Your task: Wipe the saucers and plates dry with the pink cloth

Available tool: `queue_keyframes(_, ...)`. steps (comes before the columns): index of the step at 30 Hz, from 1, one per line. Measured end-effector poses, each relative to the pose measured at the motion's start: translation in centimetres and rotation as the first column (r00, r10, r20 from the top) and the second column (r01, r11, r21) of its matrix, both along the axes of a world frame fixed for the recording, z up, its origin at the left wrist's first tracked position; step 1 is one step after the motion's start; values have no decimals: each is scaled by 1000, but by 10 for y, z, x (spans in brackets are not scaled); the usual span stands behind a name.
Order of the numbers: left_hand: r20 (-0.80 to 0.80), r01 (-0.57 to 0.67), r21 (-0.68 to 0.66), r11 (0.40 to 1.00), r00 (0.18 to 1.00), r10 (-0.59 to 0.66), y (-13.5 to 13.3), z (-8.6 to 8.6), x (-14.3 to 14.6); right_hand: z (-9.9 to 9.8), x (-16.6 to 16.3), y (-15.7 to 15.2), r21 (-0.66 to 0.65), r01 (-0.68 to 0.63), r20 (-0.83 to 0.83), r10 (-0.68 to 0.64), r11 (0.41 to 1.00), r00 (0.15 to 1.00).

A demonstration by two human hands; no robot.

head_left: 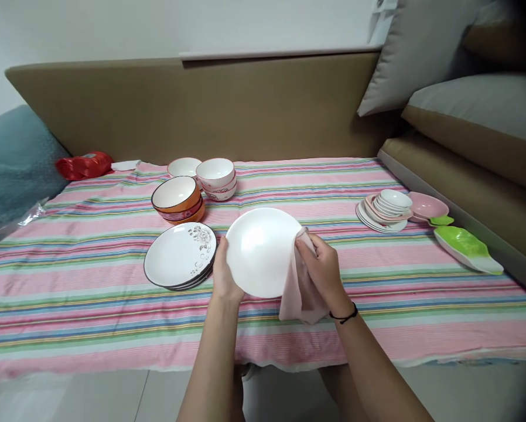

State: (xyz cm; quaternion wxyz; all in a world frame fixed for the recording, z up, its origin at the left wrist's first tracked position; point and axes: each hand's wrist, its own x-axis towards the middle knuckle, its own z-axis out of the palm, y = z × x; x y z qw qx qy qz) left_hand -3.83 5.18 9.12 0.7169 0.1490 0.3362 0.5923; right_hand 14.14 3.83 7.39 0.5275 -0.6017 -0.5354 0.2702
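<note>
A plain white plate (260,252) is held up in front of me, tilted so its broad face shows. My left hand (226,275) grips its left edge, with the thumb at the rim and the other fingers hidden behind. At the right edge, my right hand (323,266) is closed on a pale pink cloth (300,293), which touches the plate's rim and hangs down below it. Just left of the plate lies a stack of white plates (175,255) with dark rims and a grey flower pattern.
Stacked orange and red bowls (177,196) and white bowls (217,176) stand behind at left. Small white dishes (392,202), a pink dish (427,206) and a green leaf-shaped dish (465,246) sit at right on the striped cloth (91,281). A red bundle (85,166) lies far left.
</note>
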Motion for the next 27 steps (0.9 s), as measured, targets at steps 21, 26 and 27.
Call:
queue_keyframes(21,-365,456,-103,884,809,-461,-4,-8,9,1,-25,1,148,-446,638,259,883,725)
queue_keyframes(26,-271,340,-218,915,880,-391,2,-12,8,-2,-18,3,238,-368,624,148,899,767)
queue_keyframes(27,-243,333,-258,907,886,-394,4,-13,8,-3,-18,4,250,-343,610,128,905,782)
